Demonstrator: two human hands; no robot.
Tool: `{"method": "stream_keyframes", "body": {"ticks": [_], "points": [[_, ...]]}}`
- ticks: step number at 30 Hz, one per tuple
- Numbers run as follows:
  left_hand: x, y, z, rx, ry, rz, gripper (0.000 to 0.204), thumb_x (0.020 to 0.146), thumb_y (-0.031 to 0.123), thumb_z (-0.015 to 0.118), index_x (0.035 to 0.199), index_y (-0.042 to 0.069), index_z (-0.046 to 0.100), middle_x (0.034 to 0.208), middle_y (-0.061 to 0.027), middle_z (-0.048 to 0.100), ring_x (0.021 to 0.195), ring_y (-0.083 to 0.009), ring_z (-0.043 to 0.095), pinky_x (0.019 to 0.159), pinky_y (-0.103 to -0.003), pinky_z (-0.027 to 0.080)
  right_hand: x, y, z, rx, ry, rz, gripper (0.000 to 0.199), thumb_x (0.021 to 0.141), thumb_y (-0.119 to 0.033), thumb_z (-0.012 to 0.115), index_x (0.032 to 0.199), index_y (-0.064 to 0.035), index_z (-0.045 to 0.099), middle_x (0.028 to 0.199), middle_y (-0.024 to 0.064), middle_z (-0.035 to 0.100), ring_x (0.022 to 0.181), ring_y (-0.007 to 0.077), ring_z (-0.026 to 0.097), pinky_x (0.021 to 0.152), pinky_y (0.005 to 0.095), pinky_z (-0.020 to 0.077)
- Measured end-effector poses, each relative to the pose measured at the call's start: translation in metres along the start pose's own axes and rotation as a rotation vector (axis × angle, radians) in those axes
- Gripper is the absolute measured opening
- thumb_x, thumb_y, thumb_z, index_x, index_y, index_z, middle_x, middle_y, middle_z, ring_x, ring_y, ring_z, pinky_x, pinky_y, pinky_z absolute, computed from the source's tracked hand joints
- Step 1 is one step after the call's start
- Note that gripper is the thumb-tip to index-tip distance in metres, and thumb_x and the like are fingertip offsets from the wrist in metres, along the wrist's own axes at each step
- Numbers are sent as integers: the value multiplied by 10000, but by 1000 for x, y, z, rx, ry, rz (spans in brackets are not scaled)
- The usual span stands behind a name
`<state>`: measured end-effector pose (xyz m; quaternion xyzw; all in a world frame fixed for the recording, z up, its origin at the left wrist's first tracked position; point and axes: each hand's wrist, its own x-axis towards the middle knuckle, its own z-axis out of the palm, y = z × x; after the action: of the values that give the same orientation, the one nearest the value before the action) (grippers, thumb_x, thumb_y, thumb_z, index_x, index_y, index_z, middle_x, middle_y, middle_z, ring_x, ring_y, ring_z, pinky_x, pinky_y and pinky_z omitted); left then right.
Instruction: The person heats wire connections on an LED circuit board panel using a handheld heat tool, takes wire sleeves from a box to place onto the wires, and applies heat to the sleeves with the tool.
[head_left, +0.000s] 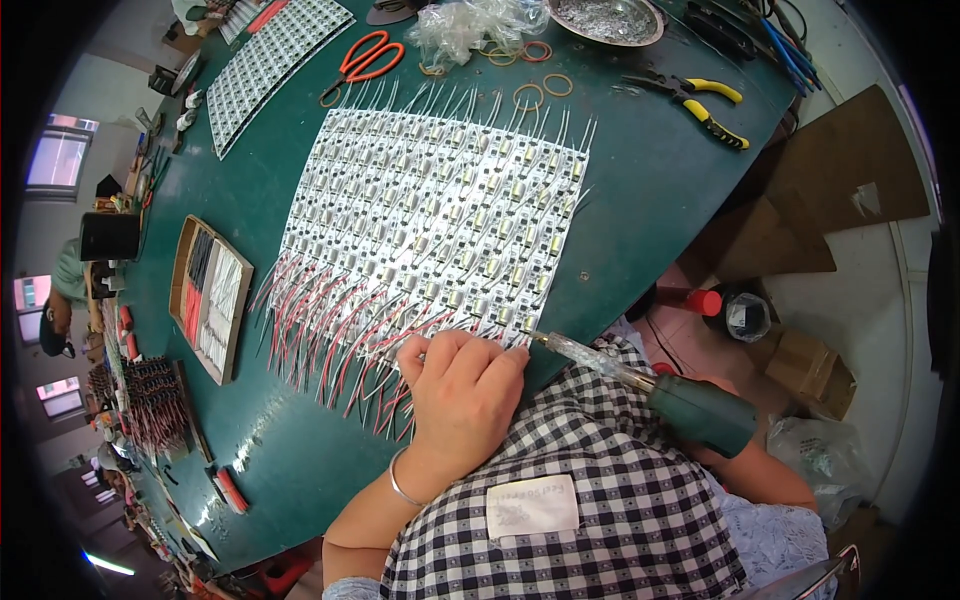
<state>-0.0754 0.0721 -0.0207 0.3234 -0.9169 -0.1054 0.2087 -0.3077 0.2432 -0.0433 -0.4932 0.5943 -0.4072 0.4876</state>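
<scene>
A white panel of small circuit boards (420,210) lies on the green table, with rows of components and thin wires. White wires stick out from its far edge; red, black and white wires (340,350) fan out along its near left edge. My left hand (460,395) rests on the near edge, its fingers curled and closed by the near right corner; whatever they pinch is hidden. My right hand (722,384), mostly hidden behind the dark green handle, is closed on a soldering iron (600,363). Its tip is at the panel's near right corner, close to my left fingertips.
A cardboard box of cut wires (222,290) stands left on the green table (650,220). Beyond the panel lie orange-handled scissors (365,62), rubber bands (557,84), a metal bowl (610,40) and yellow-black pliers (705,105). Another board panel (270,75) is far left.
</scene>
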Motion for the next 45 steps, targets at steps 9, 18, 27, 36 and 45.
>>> {"method": "stream_keyframes", "body": {"ticks": [9, 18, 27, 36, 45], "points": [[-2, 0, -4, -1, -16, -33, 161, 669, 100, 692, 813, 148, 642, 745, 34, 550, 783, -162, 515, 781, -371, 307, 8, 4, -4, -315, 17, -369, 339, 801, -249, 638, 1034, -9, 592, 900, 94, 645, 777, 191, 643, 699, 291, 508], [-26, -37, -46, -540, -270, -48, 132, 769, 155, 675, 894, 116, 652, 729, -18, 576, 719, -198, 554, 737, -347, 387, 91, -17, 14, 587, 392, -268, 547, 900, -393, 512, 1255, 9, 405, 1137, 144, 545, 808, 192, 609, 695, 307, 494], [45, -197, -81, -166, 306, -379, 154, 820, 157, 596, 881, 20, 630, 806, -139, 609, 777, -303, 581, 706, -370, 454, 167, -24, 8, 1093, 435, -182, 401, 952, -375, 429, 1220, -77, 451, 1163, 95, 524, 845, 165, 568, 816, 319, 446], [82, -222, -58, 41, -161, -513, 287, 741, 296, 677, 745, 32, 565, 754, -115, 599, 695, -278, 583, 609, -370, 455, 170, -21, 13, 1049, 450, -171, 402, 952, -367, 433, 1220, -68, 449, 1161, 107, 533, 837, 167, 563, 813, 320, 446], [83, -231, -55, -79, -149, -515, 123, 711, 116, 619, 797, 37, 582, 763, -103, 603, 713, -234, 603, 607, -339, 463, 171, -16, 12, 1059, 443, -205, 413, 945, -359, 457, 1224, -54, 453, 1154, 113, 540, 823, 163, 561, 817, 316, 445]]}}
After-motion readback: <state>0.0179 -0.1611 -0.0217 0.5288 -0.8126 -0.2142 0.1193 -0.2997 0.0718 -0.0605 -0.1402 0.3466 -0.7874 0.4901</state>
